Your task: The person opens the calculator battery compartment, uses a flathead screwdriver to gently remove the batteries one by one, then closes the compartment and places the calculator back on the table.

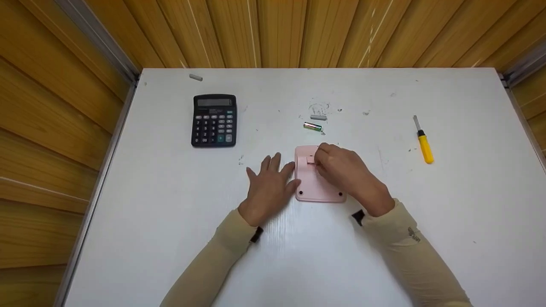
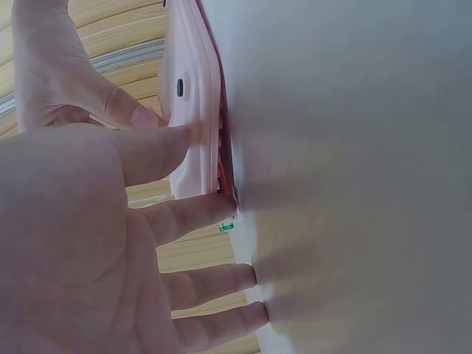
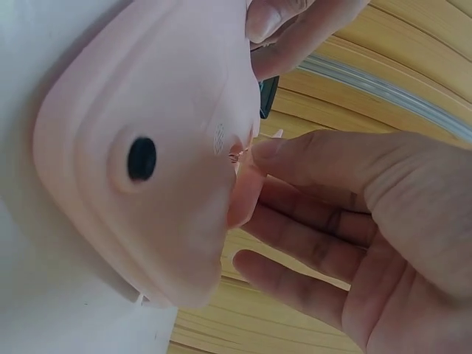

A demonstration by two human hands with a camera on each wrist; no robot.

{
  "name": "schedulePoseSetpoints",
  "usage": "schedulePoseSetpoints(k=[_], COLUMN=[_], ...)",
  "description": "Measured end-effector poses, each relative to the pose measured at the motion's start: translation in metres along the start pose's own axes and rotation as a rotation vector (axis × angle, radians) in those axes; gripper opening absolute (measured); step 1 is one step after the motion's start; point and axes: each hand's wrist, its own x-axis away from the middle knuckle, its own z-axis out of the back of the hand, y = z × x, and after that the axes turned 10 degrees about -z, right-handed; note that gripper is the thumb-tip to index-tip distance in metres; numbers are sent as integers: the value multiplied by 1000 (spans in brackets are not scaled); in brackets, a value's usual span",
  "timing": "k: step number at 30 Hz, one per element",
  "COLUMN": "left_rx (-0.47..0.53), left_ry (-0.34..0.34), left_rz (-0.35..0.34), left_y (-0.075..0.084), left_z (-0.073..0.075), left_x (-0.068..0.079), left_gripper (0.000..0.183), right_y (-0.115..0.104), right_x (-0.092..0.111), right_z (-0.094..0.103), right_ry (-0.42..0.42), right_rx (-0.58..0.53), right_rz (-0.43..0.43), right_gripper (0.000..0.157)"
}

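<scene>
A pink calculator (image 1: 318, 187) lies face down on the white table, its back with dark round feet upward. My right hand (image 1: 345, 168) bends over its far end and pinches a small pink battery cover (image 3: 245, 195) between thumb and fingers. Beside the cover, a metal spring (image 3: 234, 157) shows in the battery opening. My left hand (image 1: 268, 187) is spread at the calculator's left side, with thumb and index finger against its edge. The other left fingertips (image 2: 254, 313) touch the tabletop.
Beyond the pink calculator lie a shiny green battery (image 1: 312, 126) and a grey battery (image 1: 318, 117). A black calculator (image 1: 214, 128) and another small grey cylinder (image 1: 196, 77) are at the left. A yellow-handled screwdriver (image 1: 425, 147) lies at the right.
</scene>
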Motion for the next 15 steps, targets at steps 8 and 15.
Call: schedulePoseSetpoints(k=[8, 15], left_rx=[16, 8], left_ry=[-7, -6], left_rz=[7, 4], left_y=[0, 0], left_z=[1, 1], left_x=[1, 1], left_gripper=[54, 53], right_y=[-4, -4], right_x=[-1, 0], right_z=[1, -4], right_ry=[20, 55], right_rx=[52, 71], right_rz=[-6, 16], right_gripper=[3, 4])
